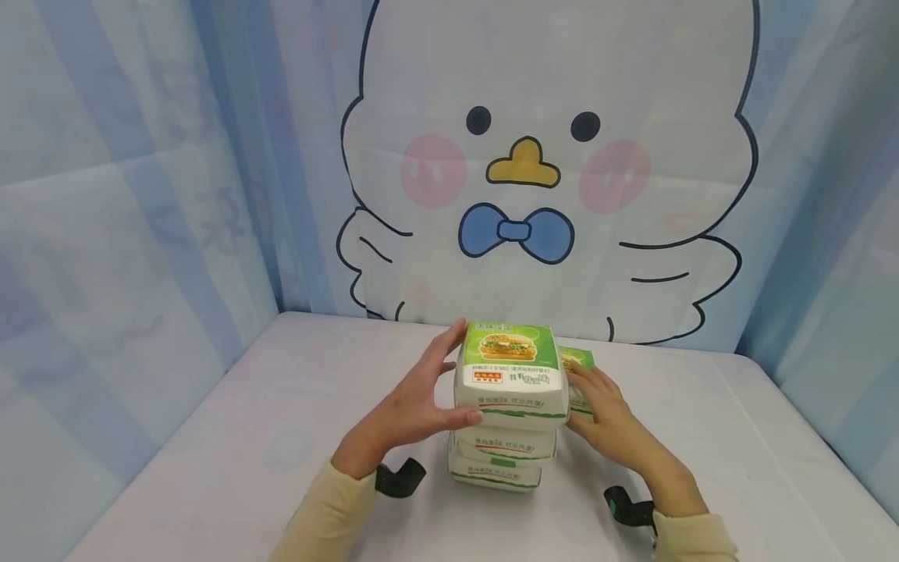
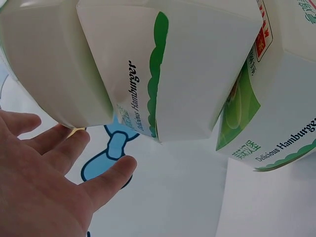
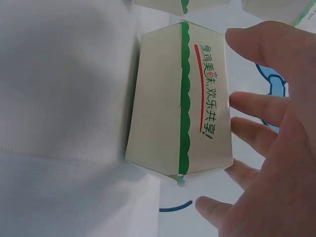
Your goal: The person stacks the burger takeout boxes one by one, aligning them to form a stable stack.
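Note:
Three white-and-green hamburger boxes stand stacked in the head view: a top box [image 1: 511, 382] with a burger picture on its lid, a middle box [image 1: 513, 445] and a bottom box [image 1: 492, 473]. The stack is uneven, its boxes offset from each other. My left hand [image 1: 410, 400] is at the left side of the top box, fingers spread, thumb near its front lower corner; contact is unclear. A fourth box [image 3: 158, 94] sits on the table to the stack's right, partly hidden in the head view. Over it my right hand [image 3: 281, 133] extends with fingers spread, the fingertips near its upper edge.
The pale table [image 1: 295, 437] reaches back to a curtain [image 1: 421, 62] printed with a big cartoon bird. More curtain hangs at the left and right sides. Each wrist wears a black strap-like piece [image 1: 400, 478].

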`<state>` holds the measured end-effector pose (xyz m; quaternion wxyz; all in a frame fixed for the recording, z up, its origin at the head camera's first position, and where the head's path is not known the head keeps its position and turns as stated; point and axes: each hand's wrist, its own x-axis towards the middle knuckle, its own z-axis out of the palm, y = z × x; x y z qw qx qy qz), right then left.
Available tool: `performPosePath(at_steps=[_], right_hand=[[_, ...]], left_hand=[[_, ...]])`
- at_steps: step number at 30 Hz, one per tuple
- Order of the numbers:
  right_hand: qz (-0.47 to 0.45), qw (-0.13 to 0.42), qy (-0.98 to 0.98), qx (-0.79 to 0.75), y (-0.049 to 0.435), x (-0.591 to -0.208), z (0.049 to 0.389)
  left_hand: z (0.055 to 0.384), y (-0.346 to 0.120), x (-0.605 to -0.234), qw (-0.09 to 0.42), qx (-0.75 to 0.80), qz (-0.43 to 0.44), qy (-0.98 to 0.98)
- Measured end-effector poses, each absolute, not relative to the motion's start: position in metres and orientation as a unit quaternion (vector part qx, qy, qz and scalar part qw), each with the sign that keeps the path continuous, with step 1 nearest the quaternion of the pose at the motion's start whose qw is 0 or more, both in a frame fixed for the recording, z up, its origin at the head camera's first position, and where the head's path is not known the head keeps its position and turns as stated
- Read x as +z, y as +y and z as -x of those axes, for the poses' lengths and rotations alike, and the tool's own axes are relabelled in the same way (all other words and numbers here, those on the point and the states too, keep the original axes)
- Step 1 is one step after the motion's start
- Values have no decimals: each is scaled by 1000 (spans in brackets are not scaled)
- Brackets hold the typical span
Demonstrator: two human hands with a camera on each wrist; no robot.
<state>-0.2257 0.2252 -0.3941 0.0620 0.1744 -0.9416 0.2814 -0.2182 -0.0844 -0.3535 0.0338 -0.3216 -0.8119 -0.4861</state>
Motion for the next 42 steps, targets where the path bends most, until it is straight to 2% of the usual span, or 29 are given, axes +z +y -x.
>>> performPosePath(at_steps=[13,23,32,42], right_hand=[[-162,58,-962,214,229,-388,219],[-132,5,-980,149,233,-367,206],[-132,49,-967,213,241,-380,215],[-124,25,-975,186,250,-375,214]], left_hand=[[218,-83,-353,38,-493,318,-809],[217,-82,-352,43,-492,322,-808],[217,-82,-353,46,-488,322,-810],[218,-82,-352,52,-487,324,-809]])
